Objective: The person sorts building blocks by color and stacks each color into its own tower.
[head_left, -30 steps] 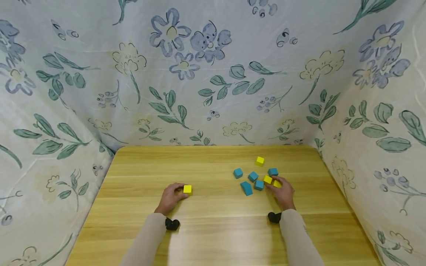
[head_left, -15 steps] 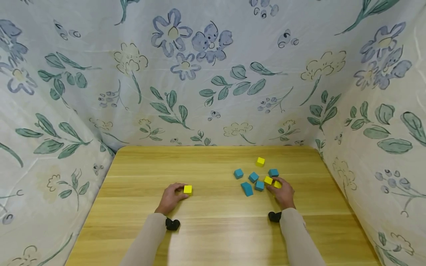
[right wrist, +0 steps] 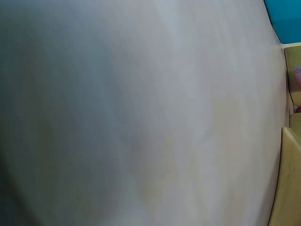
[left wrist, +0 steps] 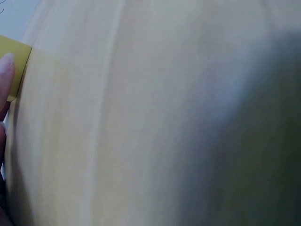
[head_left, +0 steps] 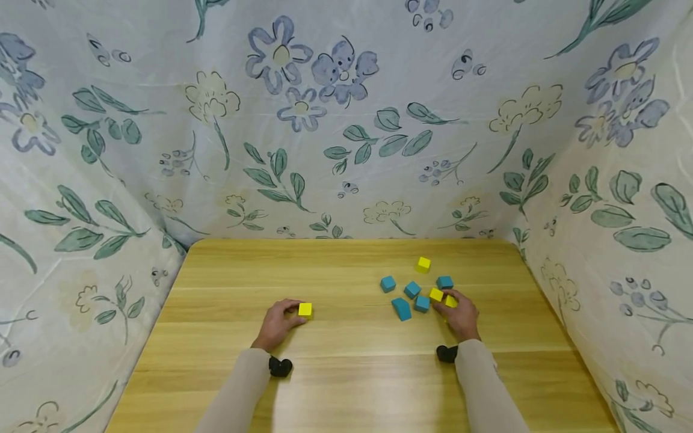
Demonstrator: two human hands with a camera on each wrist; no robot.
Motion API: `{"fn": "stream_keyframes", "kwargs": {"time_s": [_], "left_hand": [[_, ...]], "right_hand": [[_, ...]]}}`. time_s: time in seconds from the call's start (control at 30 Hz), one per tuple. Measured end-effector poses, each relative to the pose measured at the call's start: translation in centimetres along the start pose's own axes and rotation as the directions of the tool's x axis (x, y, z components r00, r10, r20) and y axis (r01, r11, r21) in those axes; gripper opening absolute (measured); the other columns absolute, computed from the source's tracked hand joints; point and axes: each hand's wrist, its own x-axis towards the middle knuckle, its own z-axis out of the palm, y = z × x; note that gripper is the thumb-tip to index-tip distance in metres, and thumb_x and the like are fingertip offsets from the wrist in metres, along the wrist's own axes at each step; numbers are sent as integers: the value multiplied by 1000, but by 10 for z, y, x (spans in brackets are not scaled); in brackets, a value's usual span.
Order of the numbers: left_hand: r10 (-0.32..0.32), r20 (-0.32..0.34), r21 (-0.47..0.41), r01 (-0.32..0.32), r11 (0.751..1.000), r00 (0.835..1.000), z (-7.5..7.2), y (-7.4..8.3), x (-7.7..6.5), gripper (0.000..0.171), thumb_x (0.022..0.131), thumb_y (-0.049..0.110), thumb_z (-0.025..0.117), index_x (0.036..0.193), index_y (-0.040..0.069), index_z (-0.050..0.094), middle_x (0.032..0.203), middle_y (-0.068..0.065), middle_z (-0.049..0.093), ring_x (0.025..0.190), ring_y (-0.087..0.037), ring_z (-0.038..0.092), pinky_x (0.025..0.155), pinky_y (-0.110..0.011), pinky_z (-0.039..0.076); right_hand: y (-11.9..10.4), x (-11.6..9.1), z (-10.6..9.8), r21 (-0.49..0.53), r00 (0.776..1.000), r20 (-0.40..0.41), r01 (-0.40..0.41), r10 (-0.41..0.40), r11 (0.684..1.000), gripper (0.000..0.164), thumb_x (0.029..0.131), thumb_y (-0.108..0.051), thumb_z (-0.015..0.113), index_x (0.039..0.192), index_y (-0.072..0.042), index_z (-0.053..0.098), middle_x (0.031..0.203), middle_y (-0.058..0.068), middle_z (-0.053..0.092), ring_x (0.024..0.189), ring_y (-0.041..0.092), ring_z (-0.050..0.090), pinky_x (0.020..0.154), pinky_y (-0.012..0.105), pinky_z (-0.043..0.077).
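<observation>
On the left half of the wooden table, my left hand (head_left: pixel 278 325) pinches a yellow cube (head_left: pixel 305 310) between thumb and fingers. The left wrist view shows the same yellow cube (left wrist: pixel 21 59) with a fingertip laid against its face. At the right, my right hand (head_left: pixel 461 316) has thumb and finger around a yellow cube (head_left: pixel 435 294). A second yellow block (head_left: pixel 451 301) shows inside that grasp, partly covered by the fingers. Just left of these sits a blue block (head_left: pixel 421 304); another blue block (head_left: pixel 444 282) lies behind the fingertips.
Farther left in the group are a blue cube (head_left: pixel 387 284), a blue block (head_left: pixel 412 290) and a longer blue block with a slanted shape (head_left: pixel 402 309). One yellow cube (head_left: pixel 424 264) sits behind them. Flowered cloth (head_left: pixel 346 150) hangs around the table's (head_left: pixel 346 337) back and sides.
</observation>
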Motion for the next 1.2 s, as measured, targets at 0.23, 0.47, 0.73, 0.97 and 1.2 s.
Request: {"fn": "stream_keyframes", "kwargs": {"time_s": [0.23,0.47,0.73,0.97,1.2], "left_hand": [[1,0,2,-1,1000,1000,-1,2,-1,38,77,14,81,113,8,70,112,-7,67,104,-27,57,94,-47,42],[-7,-1,-5,7,1000,1000,-1,3,-2,37,77,13,81,113,8,70,110,-7,67,103,-27,57,93,-47,42],[-6,3,-10,6,1000,1000,-2,3,-1,37,78,12,81,113,10,71,108,-5,67,98,-23,56,90,-45,42],[8,-5,-7,-8,1000,1000,0,0,-2,37,77,14,81,112,9,71,108,-6,68,103,-27,57,92,-47,42],[17,-4,-1,-17,1000,1000,0,0,-2,37,78,15,81,113,10,71,111,-7,67,104,-27,57,93,-48,42]], "right_hand": [[1,0,-1,6,1000,5,16,-16,1000,47,88,-20,71,128,0,56,137,27,48,126,44,40,101,56,19],[2,0,-1,47,1000,14,18,-18,999,47,89,-20,71,129,0,55,139,26,47,129,43,38,107,57,21],[-3,-1,-1,118,1000,-12,25,-24,993,47,90,-15,69,131,3,53,138,25,48,133,41,36,110,55,24],[-11,-6,-1,156,996,-61,74,-65,985,48,89,-17,71,130,2,54,133,23,53,131,39,39,109,54,27],[-27,-16,3,181,984,-105,163,-146,970,45,89,-15,71,127,4,56,129,24,56,126,40,44,106,55,31]]}}
